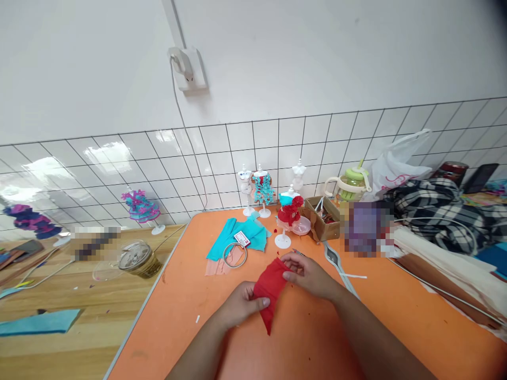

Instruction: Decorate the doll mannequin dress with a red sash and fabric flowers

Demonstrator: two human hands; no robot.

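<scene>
A piece of red fabric point(271, 287) is stretched between my two hands above the orange table point(190, 338). My left hand point(244, 306) pinches its lower left side, thumb on top. At its upper right edge, the thumb and fingers of my right hand point(304, 272) grip the cloth. One pointed corner hangs down below my left thumb. Just beyond my hands stands a miniature dress form point(282, 240) with a turquoise top and red ruffled flowers. Turquoise fabric point(222, 240) lies to its left, bearing a white tag point(242, 239) and a metal ring point(235, 255).
More miniature dress forms point(249, 198) stand by the tiled wall. A cardboard box point(327, 224) holds small tools, beside a green-lidded bottle point(354, 184). Plaid cloth point(422, 206) and a plastic bag point(398, 163) fill the right. A wooden table point(59, 285) on the left carries a cup point(139, 259).
</scene>
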